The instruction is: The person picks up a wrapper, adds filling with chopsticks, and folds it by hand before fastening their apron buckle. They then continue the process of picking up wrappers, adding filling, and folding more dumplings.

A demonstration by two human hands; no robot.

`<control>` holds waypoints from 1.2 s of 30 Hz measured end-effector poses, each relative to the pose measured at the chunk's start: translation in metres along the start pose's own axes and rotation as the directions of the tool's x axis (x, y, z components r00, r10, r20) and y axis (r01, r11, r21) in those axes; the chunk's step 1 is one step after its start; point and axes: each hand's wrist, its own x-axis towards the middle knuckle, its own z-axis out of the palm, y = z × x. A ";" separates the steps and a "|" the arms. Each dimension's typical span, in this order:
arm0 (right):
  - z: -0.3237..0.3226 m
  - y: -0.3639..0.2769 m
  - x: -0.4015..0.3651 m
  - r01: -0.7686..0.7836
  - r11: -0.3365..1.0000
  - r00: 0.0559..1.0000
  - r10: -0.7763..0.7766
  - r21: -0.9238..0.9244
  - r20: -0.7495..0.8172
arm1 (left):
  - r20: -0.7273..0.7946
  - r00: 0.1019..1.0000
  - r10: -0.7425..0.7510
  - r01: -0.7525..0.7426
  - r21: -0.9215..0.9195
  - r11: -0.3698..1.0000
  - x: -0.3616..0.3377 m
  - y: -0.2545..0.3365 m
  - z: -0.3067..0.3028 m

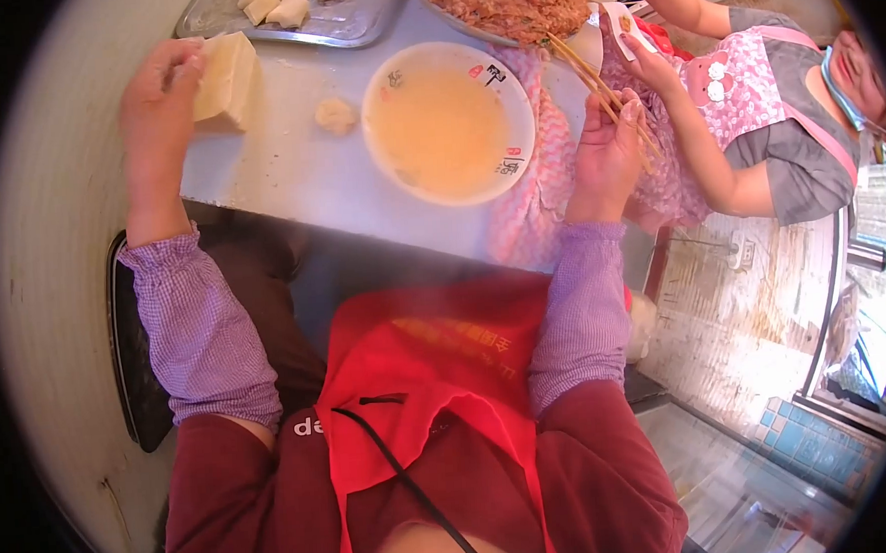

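Observation:
My left hand is at the upper left, its fingers closed on the edge of a stack of pale square wrappers. My right hand holds a pair of wooden chopsticks, whose tips reach the rim of the bowl of minced meat. Between my hands a white bowl holds a yellowish liquid. One small pale round piece of dough lies on the table between the wrappers and that bowl.
A metal tray with several folded dumplings stands at the top left. A pink and white cloth lies right of the bowl on the table. Another person in a pink apron is at the right, hands near the meat bowl.

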 end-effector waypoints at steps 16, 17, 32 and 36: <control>0.006 0.014 -0.004 -0.080 0.993 0.997 0.079 0.083 0.018 | 0.493 0.845 -0.205 0.458 -0.867 -0.198 -0.035 0.045 0.093; 0.008 0.014 -0.005 -0.073 0.995 0.997 0.072 0.068 0.014 | 0.493 0.845 -0.207 0.457 -0.867 -0.197 -0.045 0.046 0.101; 0.066 -0.020 -0.075 0.569 0.573 0.774 -0.131 -0.590 0.619 | 0.500 0.858 -0.117 0.493 -0.738 0.461 -0.058 0.027 0.141; 0.051 -0.019 -0.064 0.225 0.756 0.938 0.003 -0.615 0.346 | 0.344 0.904 -0.254 0.407 -0.875 0.261 -0.050 0.028 0.134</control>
